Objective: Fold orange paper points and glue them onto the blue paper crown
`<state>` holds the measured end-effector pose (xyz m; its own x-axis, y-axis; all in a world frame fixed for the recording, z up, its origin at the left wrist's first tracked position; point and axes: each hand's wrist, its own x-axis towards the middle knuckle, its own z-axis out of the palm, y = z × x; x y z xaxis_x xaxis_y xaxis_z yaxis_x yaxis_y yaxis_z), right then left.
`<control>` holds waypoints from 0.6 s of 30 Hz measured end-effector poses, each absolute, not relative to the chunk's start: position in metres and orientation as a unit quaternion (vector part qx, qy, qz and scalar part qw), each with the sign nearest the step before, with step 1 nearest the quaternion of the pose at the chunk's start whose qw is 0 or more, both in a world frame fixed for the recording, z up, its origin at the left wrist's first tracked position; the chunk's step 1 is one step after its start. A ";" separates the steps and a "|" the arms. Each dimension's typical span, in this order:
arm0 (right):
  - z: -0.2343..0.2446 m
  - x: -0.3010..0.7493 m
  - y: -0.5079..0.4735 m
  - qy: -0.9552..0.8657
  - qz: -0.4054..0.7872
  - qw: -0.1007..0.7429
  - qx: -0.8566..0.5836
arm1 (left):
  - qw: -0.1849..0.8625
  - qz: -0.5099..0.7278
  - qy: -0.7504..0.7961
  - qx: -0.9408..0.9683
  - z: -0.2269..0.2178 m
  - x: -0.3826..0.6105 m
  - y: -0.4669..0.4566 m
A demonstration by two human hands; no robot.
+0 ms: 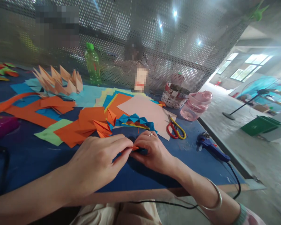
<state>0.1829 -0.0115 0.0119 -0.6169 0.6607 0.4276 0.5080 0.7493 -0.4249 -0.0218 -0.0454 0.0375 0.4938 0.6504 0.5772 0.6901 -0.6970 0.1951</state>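
Observation:
Between my two hands, low over the front of the blue table (121,181), is a small orange piece of folded paper (136,147), mostly covered by fingers. My left hand (100,159) pinches it from the left with thumb and forefinger. From the right, my right hand (153,151), with a ring on one finger, closes on the same piece. Just beyond the hands lies a blue folded-paper strip (137,119) with pointed peaks and orange and yellow beneath. Folded orange paper points (101,127) rest to its left, next to orange sheets (72,131).
Red-and-yellow scissors (176,128) lie on pale pink paper (140,107). A blue glue gun (212,147) with a black cord sits near the right edge. Behind are a pink bottle (196,104), a woven basket (175,95), a green bottle (93,64) and a peach paper crown (58,81), before a perforated metal screen (150,40).

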 end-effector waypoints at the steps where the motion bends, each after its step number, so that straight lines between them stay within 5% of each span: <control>1: 0.013 0.183 -0.012 -0.888 0.134 0.290 -0.331 | 0.029 -0.320 -0.390 -0.863 0.038 -0.022 -0.045; 18: 0.015 0.180 -0.012 -0.882 0.134 0.331 -0.306 | -0.010 -0.413 -0.392 -0.822 0.054 -0.022 -0.049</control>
